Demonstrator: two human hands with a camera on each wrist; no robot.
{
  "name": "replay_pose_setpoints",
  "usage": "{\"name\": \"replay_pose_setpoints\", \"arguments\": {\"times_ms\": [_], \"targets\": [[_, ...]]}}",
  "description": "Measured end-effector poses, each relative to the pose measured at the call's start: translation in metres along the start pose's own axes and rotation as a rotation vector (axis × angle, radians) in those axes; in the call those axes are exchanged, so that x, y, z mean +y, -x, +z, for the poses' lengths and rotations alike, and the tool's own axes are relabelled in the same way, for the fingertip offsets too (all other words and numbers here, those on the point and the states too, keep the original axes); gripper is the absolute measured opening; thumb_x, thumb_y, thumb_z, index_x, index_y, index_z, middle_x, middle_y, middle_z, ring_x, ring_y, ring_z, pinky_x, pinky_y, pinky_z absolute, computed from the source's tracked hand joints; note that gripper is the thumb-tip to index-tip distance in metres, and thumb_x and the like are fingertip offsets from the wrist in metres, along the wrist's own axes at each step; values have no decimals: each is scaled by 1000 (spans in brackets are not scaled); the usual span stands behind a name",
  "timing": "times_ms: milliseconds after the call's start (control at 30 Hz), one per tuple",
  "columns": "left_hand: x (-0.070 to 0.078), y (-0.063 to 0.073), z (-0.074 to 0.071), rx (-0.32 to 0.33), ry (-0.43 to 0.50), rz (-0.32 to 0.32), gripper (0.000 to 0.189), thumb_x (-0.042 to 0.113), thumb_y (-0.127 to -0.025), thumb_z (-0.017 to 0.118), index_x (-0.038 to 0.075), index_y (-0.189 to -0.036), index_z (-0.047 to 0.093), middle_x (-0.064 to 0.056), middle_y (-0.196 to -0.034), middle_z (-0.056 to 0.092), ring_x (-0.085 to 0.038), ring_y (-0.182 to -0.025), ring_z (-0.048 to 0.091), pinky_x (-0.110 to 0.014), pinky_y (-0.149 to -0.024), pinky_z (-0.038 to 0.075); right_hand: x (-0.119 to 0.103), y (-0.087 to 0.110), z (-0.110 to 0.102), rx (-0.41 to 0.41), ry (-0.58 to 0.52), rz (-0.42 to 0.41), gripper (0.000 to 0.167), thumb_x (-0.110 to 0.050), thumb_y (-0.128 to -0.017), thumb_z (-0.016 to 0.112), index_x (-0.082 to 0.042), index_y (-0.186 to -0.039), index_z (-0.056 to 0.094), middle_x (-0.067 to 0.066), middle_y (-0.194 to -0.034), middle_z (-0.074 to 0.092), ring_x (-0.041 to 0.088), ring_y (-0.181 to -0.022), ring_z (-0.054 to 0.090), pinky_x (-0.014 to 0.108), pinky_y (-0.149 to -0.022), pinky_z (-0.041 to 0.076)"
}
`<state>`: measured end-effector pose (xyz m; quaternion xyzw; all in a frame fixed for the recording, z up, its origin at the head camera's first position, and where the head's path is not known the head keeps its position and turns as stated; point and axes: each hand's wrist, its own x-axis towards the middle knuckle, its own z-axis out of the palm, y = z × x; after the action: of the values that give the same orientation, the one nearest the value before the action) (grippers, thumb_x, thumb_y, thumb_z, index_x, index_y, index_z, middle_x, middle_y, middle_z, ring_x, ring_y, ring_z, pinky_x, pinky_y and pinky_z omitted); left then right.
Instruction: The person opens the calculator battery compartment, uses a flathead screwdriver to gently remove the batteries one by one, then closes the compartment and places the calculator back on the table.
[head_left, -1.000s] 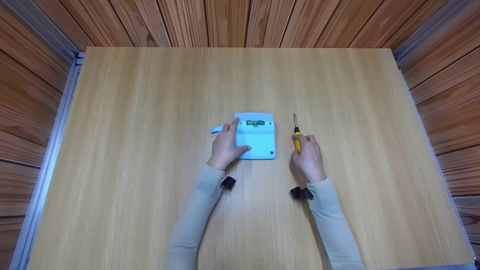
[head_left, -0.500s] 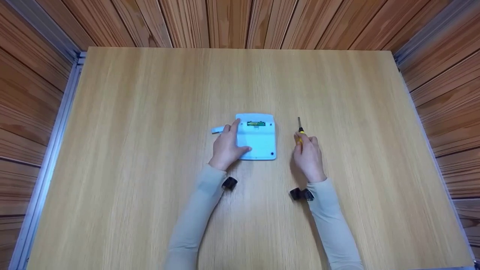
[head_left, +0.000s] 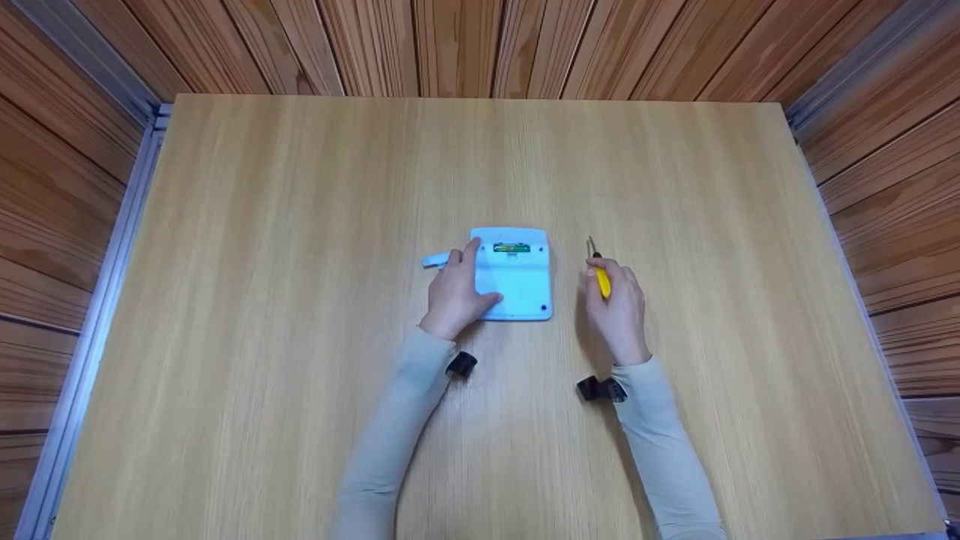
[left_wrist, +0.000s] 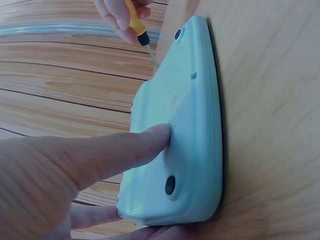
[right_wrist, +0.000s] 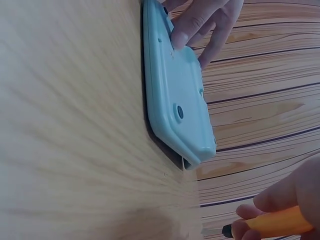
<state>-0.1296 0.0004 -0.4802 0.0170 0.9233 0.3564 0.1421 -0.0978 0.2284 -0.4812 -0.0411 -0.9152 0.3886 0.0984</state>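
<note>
A light-blue calculator (head_left: 517, 285) lies back side up on the table, its small battery bay uncovered. In that bay sits a green battery (head_left: 511, 247). My left hand (head_left: 454, 300) grips the calculator's left side, thumb (left_wrist: 150, 142) pressed on its back and fingers along the edge. Just left of those fingers lies a light-blue battery cover (head_left: 433, 260), partly hidden by the hand. Right of the calculator, my right hand (head_left: 621, 315) holds a screwdriver (head_left: 603, 282) with a yellow handle, its thin metal shaft pointing away from me, apart from the calculator.
The wooden table (head_left: 300, 225) reaches out widely around both hands. Wood-panelled walls (head_left: 450, 45) and a metal frame rail (head_left: 105, 285) bound it. A small black camera (head_left: 461, 365) is worn on the left wrist, another black camera (head_left: 600, 388) on the right.
The screwdriver has turned within my right hand's fingers, its tip tilting right and then back left, with more of the yellow handle now showing. My left hand and the calculator stay in place.
</note>
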Motion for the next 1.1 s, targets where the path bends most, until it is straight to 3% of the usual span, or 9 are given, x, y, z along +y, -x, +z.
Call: {"name": "replay_pose_setpoints", "arguments": {"times_ms": [267,433,567,700,833,1100], "targets": [[2,0,-1,5,-36,6,91,31,-81,77,12,-152,24,-20,-136,45,-29,-101,59,-41,-83,51,-4,0,2,6,-58,-35,26,-14,-97,56,0,-117,64,18,-113,64,30,-98,57,41,-83,43],[3,-3,0,6,-62,15,90,34,-81,77,12,-152,26,-19,-132,46,-27,-96,58,-39,-77,50,-6,0,4,16,-124,-80,26,-15,-97,56,-2,-117,65,15,-114,66,25,-91,59,28,-77,44],[4,-4,1,11,-66,14,91,37,-80,77,13,-152,26,-18,-130,47,-25,-94,57,-36,-75,49,-7,1,3,11,-164,-35,28,-16,-96,56,-6,-122,62,12,-100,67,19,-76,54,19,-65,41],[3,-4,3,27,-68,12,93,38,-78,79,13,-151,28,-17,-128,48,-25,-93,57,-35,-75,49,-10,2,3,22,-196,22,28,-17,-94,60,-8,-120,61,10,-82,61,16,-66,48,18,-56,37],[5,-5,4,27,-67,-8,92,36,-77,80,13,-151,29,-17,-128,47,-25,-94,58,-36,-75,50,-13,1,3,34,-273,43,24,-16,-93,62,-4,-115,63,15,-86,66,15,-71,53,17,-59,39],[12,-7,4,14,-79,-41,91,33,-78,80,12,-150,29,-19,-132,46,-26,-97,58,-35,-72,51,-23,-2,1,19,-399,66,24,-15,-93,63,1,-110,67,23,-92,68,34,-79,61,15,-66,49]]}}
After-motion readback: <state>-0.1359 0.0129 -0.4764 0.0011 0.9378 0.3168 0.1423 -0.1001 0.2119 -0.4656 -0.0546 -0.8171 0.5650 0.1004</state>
